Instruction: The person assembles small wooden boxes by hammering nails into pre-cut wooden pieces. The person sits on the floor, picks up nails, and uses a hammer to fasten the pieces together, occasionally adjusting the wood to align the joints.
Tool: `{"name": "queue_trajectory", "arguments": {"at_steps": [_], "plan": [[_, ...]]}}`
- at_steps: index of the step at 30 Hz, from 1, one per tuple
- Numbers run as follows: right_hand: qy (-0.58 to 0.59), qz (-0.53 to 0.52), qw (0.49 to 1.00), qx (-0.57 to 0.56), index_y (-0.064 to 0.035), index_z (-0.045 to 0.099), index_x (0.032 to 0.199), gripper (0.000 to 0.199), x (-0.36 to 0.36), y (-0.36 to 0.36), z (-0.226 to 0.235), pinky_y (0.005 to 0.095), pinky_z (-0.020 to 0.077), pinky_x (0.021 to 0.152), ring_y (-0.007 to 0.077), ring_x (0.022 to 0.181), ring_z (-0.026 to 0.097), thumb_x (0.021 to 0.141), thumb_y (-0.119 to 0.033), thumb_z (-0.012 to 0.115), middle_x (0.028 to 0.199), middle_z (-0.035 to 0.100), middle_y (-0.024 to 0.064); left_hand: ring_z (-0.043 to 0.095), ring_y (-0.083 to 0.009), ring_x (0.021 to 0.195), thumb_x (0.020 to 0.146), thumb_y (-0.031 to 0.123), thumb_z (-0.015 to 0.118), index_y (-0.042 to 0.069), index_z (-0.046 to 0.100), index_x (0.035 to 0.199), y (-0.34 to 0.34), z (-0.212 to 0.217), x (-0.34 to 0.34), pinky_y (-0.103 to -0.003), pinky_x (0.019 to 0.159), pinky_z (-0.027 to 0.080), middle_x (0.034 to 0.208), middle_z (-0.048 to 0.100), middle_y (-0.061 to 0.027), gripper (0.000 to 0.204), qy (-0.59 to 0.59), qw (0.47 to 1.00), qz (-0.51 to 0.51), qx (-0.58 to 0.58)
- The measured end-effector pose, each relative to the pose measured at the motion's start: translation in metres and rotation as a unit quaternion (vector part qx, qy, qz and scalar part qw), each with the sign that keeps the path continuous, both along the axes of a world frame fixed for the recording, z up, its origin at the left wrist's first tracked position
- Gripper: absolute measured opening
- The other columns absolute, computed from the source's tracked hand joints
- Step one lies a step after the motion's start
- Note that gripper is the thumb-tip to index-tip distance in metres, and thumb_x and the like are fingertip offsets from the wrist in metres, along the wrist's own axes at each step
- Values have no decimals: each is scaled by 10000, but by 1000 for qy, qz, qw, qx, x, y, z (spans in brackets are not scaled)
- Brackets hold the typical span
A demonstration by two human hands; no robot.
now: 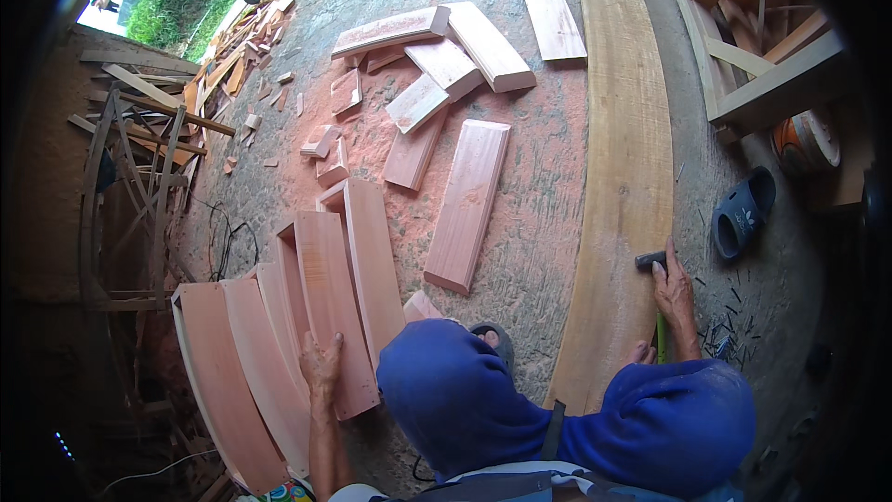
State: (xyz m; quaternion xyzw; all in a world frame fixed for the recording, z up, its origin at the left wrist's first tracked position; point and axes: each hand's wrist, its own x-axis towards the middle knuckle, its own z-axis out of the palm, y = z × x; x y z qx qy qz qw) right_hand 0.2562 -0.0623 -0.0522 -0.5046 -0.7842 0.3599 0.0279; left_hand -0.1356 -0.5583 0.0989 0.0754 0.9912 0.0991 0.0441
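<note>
My right hand is closed around a hammer close to its dark head, above the right edge of a long plank. Its yellow-green handle runs down beside my wrist. My left hand grips the edge of a narrow reddish wooden box frame, thumb and fingers on its side board. That frame stands among several similar box frames lined up at my left. Some of my left fingers are hidden against the wood.
The long plank lies on the concrete floor to my right. Cut wooden blocks lie scattered ahead on sawdust. A dark clog and loose nails are at the right, below a wooden frame. Scrap wood heaps up far left.
</note>
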Motion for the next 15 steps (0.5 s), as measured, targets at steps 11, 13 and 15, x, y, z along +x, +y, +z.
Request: {"name": "queue_trajectory", "arguments": {"at_steps": [11, 13, 15], "plan": [[-79, -7, 991, 103, -179, 334, 1622, 746, 15, -22, -1, 472, 510, 866, 399, 998, 614, 950, -177, 659, 1114, 543, 201, 393, -434, 1446, 906, 237, 726, 27, 496, 1458, 118, -28, -19, -515, 1203, 321, 1537, 451, -243, 634, 125, 959, -250, 38], [-98, 0, 989, 108, -173, 408, 1583, 677, 4, -7, -2, 466, 501, 903, 389, 1063, 603, 950, -154, 648, 1192, 547, 192, 418, -388, 1448, 922, 271, 739, 30, 537, 1430, 174, -46, -26, -481, 1190, 360, 1551, 448, -228, 598, 28, 956, -277, 93], [-102, 13, 974, 201, -167, 471, 1543, 620, -14, 12, -3, 467, 486, 947, 372, 1141, 582, 948, -135, 641, 1275, 546, 177, 501, -394, 1387, 928, 274, 734, 19, 576, 1394, 233, -67, -39, -467, 1170, 395, 1483, 528, -237, 555, -29, 931, -323, 166]]}}
